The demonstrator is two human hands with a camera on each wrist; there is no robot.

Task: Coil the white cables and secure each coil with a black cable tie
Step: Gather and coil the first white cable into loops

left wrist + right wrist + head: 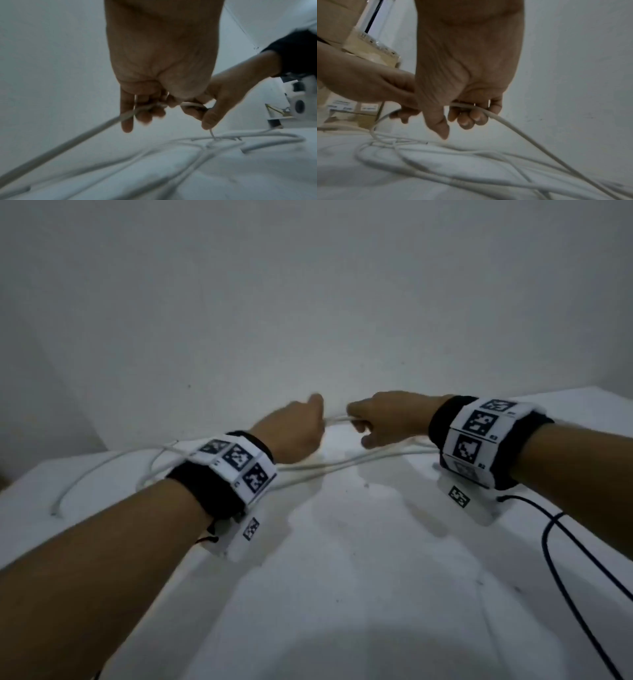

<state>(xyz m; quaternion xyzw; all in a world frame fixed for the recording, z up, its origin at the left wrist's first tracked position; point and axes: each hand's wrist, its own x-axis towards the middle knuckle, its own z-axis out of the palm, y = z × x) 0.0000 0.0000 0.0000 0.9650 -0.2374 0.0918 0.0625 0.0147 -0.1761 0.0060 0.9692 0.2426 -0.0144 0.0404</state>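
Both hands are raised over the far part of a white table [342, 559] and hold the same white cable [337, 419] between them. My left hand [298, 429] has its fingers curled round the cable [109, 122], which trails off to the left. My right hand [380, 419] grips the cable [505, 121] in curled fingers; it runs down to the right. More loose white cable [102, 470] lies in loops on the table under and beside the hands. No black cable tie shows in any view.
A dark blue cord [565, 577] runs across the table's right side from my right wrist. A plain wall [308, 302] stands just behind the table. Cardboard boxes [359, 44] are stacked off to the left.
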